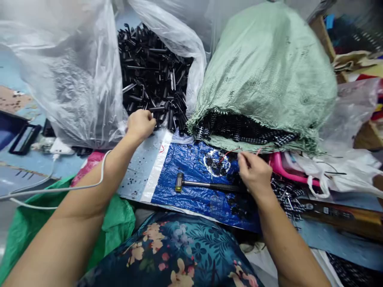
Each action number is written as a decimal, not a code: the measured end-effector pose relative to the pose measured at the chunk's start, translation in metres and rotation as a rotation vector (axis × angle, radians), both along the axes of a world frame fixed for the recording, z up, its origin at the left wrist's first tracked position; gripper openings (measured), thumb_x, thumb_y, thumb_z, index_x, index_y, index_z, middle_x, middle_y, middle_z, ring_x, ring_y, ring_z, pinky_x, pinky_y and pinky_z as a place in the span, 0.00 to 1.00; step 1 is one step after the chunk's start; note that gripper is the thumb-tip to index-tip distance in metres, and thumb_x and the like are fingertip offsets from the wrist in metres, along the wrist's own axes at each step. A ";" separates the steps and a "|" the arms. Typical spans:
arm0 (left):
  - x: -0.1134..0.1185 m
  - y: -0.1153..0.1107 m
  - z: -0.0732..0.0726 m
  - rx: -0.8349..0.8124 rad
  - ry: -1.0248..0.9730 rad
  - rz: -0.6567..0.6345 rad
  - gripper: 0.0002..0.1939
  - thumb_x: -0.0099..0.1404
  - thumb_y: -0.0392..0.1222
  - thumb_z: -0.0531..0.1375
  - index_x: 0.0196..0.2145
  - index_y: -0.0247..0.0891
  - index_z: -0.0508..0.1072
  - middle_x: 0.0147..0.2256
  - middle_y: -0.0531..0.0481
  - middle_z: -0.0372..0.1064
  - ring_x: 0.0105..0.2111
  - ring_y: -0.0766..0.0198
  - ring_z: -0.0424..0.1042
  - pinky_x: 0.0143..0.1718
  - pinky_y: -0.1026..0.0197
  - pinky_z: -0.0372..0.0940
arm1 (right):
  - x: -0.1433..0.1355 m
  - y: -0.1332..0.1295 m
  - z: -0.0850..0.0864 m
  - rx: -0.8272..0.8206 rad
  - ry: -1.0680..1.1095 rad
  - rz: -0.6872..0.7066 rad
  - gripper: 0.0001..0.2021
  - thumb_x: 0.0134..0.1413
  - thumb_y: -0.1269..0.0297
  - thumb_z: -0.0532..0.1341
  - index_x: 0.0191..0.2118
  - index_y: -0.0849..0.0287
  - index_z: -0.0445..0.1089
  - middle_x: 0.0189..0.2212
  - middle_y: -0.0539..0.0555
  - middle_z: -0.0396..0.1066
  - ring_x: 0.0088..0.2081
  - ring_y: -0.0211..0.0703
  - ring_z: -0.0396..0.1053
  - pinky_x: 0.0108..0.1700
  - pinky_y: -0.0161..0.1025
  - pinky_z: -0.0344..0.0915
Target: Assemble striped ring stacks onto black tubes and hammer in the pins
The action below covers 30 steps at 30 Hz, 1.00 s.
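My left hand (pixel 141 124) is closed at the near edge of a heap of black plastic pieces (pixel 155 71) in a clear plastic bag (pixel 86 79); what its fingers hold is hidden. Over the right part of a blue plastic sheet (pixel 191 163), my right hand (pixel 254 171) has its fingers pressed together, and anything between them is too small to name. A hammer (pixel 197 184) lies on the sheet, its head to the left and its black handle reaching toward my right hand. Small black parts (pixel 218 162) are scattered on the sheet's printed circle.
A big green woven sack (pixel 269 75) lies behind my right hand, its mouth showing black-and-white checkered pieces (pixel 239 129). A pink-rimmed container (pixel 287 169) and white bags (pixel 350 171) are at right. A white cable (pixel 103 169) crosses my left forearm.
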<state>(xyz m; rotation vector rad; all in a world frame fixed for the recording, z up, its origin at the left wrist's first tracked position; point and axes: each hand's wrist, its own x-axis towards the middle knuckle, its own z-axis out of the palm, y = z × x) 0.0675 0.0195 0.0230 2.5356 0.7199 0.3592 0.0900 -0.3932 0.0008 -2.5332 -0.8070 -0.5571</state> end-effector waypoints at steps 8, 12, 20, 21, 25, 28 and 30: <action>-0.080 -0.044 0.002 -0.826 -0.222 0.041 0.10 0.56 0.39 0.63 0.27 0.38 0.64 0.31 0.51 0.70 0.29 0.67 0.69 0.30 0.64 0.62 | 0.085 -0.012 0.011 -0.616 0.012 -0.097 0.12 0.61 0.75 0.53 0.34 0.64 0.73 0.32 0.67 0.72 0.41 0.55 0.64 0.39 0.47 0.55; -0.101 -0.072 -0.010 -1.250 -0.096 0.029 0.17 0.49 0.38 0.68 0.25 0.38 0.61 0.23 0.55 0.67 0.18 0.72 0.62 0.19 0.69 0.53 | 0.080 -0.022 0.016 -0.599 0.063 -0.076 0.10 0.63 0.67 0.56 0.37 0.65 0.74 0.35 0.67 0.72 0.42 0.56 0.65 0.43 0.50 0.58; -0.097 -0.107 0.001 -1.356 -0.315 0.062 0.15 0.60 0.45 0.68 0.39 0.39 0.66 0.23 0.60 0.63 0.17 0.74 0.58 0.18 0.71 0.49 | -0.021 -0.006 0.017 0.558 0.869 0.212 0.19 0.65 0.48 0.57 0.53 0.55 0.69 0.37 0.54 0.75 0.33 0.44 0.72 0.39 0.45 0.71; -0.098 -0.113 0.003 -1.384 -0.303 0.028 0.15 0.60 0.44 0.68 0.39 0.39 0.67 0.22 0.60 0.62 0.18 0.74 0.59 0.19 0.71 0.51 | -0.035 0.006 0.016 0.703 1.007 0.228 0.21 0.65 0.45 0.54 0.54 0.54 0.68 0.36 0.54 0.74 0.30 0.42 0.71 0.36 0.44 0.71; -0.105 -0.140 0.003 -1.472 -0.199 -0.124 0.14 0.62 0.46 0.65 0.36 0.39 0.63 0.27 0.57 0.69 0.19 0.72 0.65 0.21 0.68 0.58 | -0.067 0.058 0.015 1.044 1.316 0.151 0.23 0.64 0.39 0.51 0.42 0.54 0.69 0.27 0.49 0.67 0.23 0.37 0.63 0.26 0.38 0.65; -0.115 -0.150 -0.001 -1.490 -0.134 -0.183 0.15 0.65 0.49 0.63 0.38 0.41 0.61 0.26 0.58 0.70 0.15 0.73 0.62 0.19 0.68 0.57 | -0.076 0.081 0.019 1.149 1.385 0.113 0.22 0.61 0.38 0.57 0.40 0.54 0.68 0.23 0.45 0.61 0.19 0.33 0.56 0.22 0.34 0.56; -0.122 -0.151 -0.002 -1.479 -0.108 -0.184 0.15 0.65 0.51 0.63 0.40 0.40 0.63 0.24 0.59 0.68 0.15 0.73 0.61 0.19 0.68 0.57 | -0.080 0.087 0.021 1.177 1.394 0.125 0.22 0.60 0.37 0.57 0.43 0.53 0.68 0.21 0.43 0.58 0.17 0.31 0.51 0.20 0.33 0.51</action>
